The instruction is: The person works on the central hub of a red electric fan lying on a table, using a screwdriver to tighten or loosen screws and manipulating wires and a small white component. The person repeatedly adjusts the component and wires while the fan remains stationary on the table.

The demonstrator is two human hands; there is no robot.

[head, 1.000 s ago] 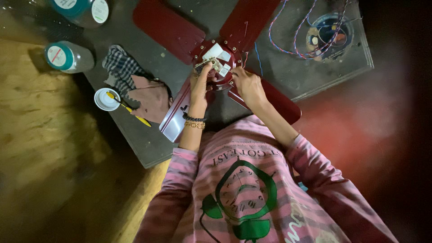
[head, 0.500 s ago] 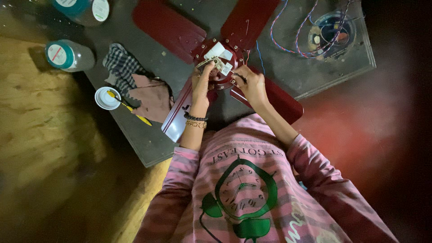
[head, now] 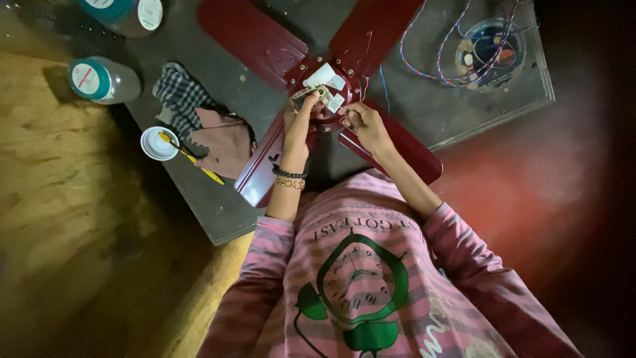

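Observation:
A dark red ceiling fan [head: 258, 40] with several blades lies on a grey metal table [head: 199, 192]. Both my hands work at its round hub [head: 331, 83], where white parts and thin wires sit. My left hand [head: 301, 113], with bracelets on the wrist, pinches a small part at the hub's left side. My right hand [head: 361, 122] grips something thin at the hub's right side; what it is I cannot make out.
Two teal-lidded plastic jars [head: 99, 79] stand at the table's left. A checked cloth [head: 192, 113], a small white lid [head: 159, 142] and a yellow-handled tool [head: 192, 159] lie beside them. Twisted coloured wires [head: 450, 53] run to a round part [head: 490, 46] at the far right.
Both hands stay at the hub with only small finger movement. The view has shifted slightly.

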